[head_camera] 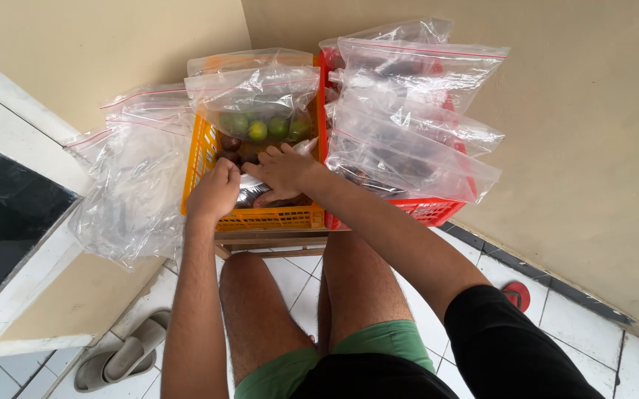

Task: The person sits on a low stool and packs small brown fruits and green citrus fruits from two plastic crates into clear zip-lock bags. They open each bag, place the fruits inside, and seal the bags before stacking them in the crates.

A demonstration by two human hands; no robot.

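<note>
An orange plastic crate (275,218) stands on a small wooden stool before me. It holds dark round fruit (232,143) and a clear zip bag with green limes (264,127). My left hand (214,192) is closed inside the crate, gripping a clear plastic bag (249,193). Beside it my right hand (284,171) lies flat, fingers spread, on the same bag and the fruit. What lies under the hands is hidden.
A red crate (429,210) to the right is covered with several clear zip bags (408,111). More empty bags (134,170) hang at the left. A pale ledge (9,133) is left; grey sandals (123,355) and a red slipper (517,294) lie on the tiled floor.
</note>
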